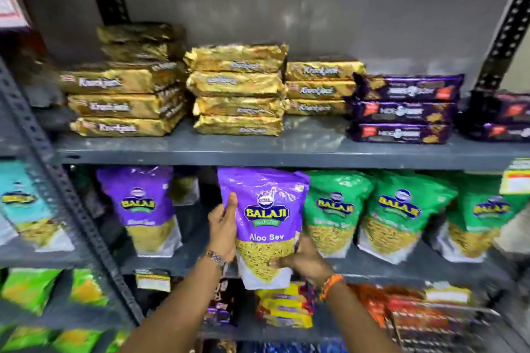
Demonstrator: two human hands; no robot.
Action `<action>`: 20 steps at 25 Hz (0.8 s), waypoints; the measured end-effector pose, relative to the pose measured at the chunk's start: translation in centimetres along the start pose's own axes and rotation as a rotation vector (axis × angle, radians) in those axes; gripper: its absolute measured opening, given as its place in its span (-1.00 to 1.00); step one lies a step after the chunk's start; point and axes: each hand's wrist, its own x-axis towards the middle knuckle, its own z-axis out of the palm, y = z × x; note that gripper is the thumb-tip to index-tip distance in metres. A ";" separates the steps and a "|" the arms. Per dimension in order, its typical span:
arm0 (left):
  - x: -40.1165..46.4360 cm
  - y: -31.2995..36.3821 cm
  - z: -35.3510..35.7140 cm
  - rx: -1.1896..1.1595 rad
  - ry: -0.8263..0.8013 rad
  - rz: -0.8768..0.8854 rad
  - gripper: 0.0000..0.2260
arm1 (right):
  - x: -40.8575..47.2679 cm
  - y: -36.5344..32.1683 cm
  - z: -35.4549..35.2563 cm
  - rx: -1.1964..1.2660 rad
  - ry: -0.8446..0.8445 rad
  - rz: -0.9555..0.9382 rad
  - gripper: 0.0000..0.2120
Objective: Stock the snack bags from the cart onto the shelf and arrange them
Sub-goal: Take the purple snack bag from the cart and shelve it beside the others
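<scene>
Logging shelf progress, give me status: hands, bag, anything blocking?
Left hand and right hand both gripping purple Aloo Sev bag, upright. Bag at gap between purple bag and green bags. Gap looks clear.

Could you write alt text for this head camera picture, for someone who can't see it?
Two hands, left hand and right hand, hold a purple Balaji Aloo Sev bag upright at a grey shelf, between another purple bag and green Balaji bags. Above sit stacked gold Krackjack packs.
</scene>
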 end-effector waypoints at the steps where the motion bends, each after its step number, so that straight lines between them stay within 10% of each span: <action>1: 1.3 0.9 -1.0 0.015 0.018 0.021 -0.59 | 1.8 -0.4 1.3 -0.029 -0.005 -0.007 -0.46; 15: 11.5 0.1 -10.5 0.059 0.111 0.052 -0.73 | 13.4 1.8 9.5 -0.081 -0.046 -0.033 -0.52; 20: 11.7 -0.8 -11.6 0.101 0.015 0.029 -0.73 | 14.5 -1.0 9.5 0.275 0.091 -0.178 -0.50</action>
